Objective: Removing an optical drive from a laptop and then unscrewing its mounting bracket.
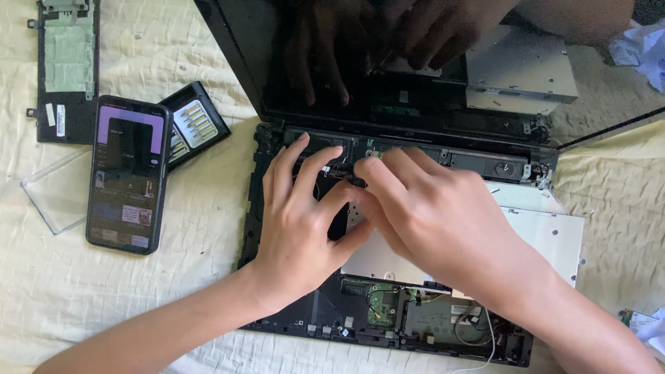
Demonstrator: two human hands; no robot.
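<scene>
Hands meet over an opened laptop (291,325) lying on a pale quilted bed cover (62,305), its dark screen (277,62) tilted up at the far side. Left hand (301,221) lies palm down, fingers spread toward the far hinge edge, thumb tucked under the right hand. Right hand (429,215) comes in from the near right, fingertips pinching a small black part (350,179) beside the hinge. A phone (128,176) lies well to the left.
</scene>
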